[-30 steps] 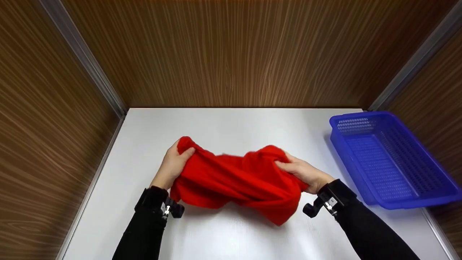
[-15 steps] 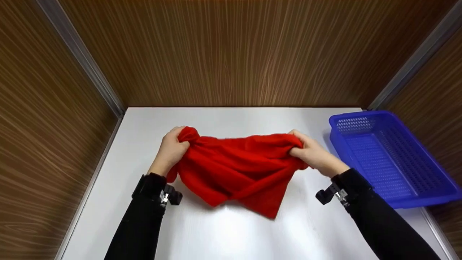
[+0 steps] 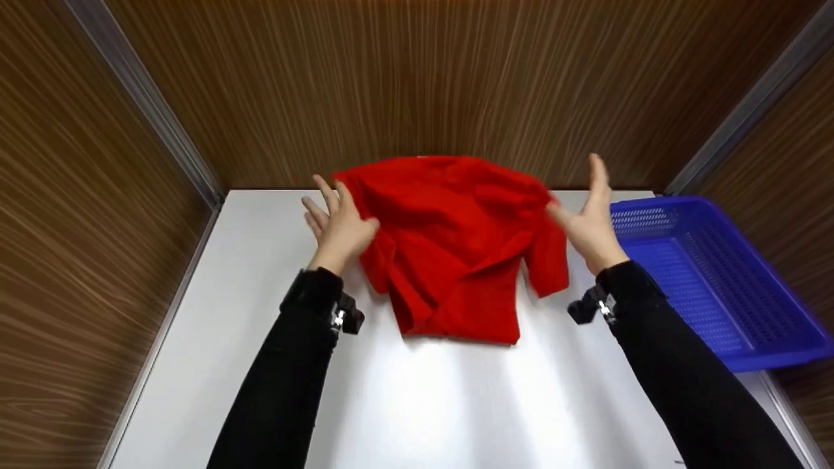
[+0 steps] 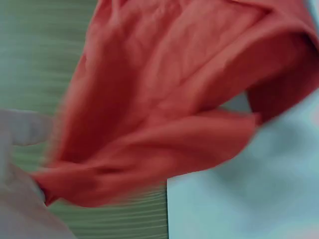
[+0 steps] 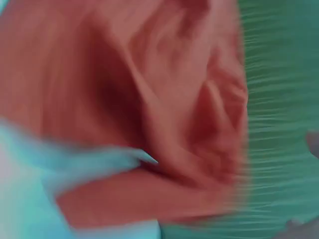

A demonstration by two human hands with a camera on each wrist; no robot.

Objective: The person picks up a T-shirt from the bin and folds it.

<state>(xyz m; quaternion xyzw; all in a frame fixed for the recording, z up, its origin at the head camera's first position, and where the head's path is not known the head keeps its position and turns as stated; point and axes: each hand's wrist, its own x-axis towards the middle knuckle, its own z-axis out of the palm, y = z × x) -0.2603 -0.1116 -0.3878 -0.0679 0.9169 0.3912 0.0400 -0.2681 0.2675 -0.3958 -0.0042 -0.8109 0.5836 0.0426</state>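
A red short-sleeved shirt (image 3: 449, 221) is spread out in front of me in the head view, its upper edge overlapping the back wall and its lower edge over the white table. My left hand (image 3: 340, 238) is beside its left sleeve, fingers spread and thumb at the cloth. Across from it, my right hand (image 3: 591, 225) has its fingers extended, with the thumb tip close to the right sleeve. Both wrist views show the shirt blurred. A corner of it lies near the left thumb in the left wrist view, while right fingertips (image 5: 313, 143) show apart from the cloth.
A blue perforated plastic basket (image 3: 704, 355) stands at the right, partly behind my right forearm. Wood-grain panels (image 3: 417, 85) enclose the white table (image 3: 417, 404) at the back and both sides.
Both hands gripped the bunched shirt earlier and moved apart with it. Now it has swung up and away toward the back wall, opened out, and the fingers of both hands have spread.
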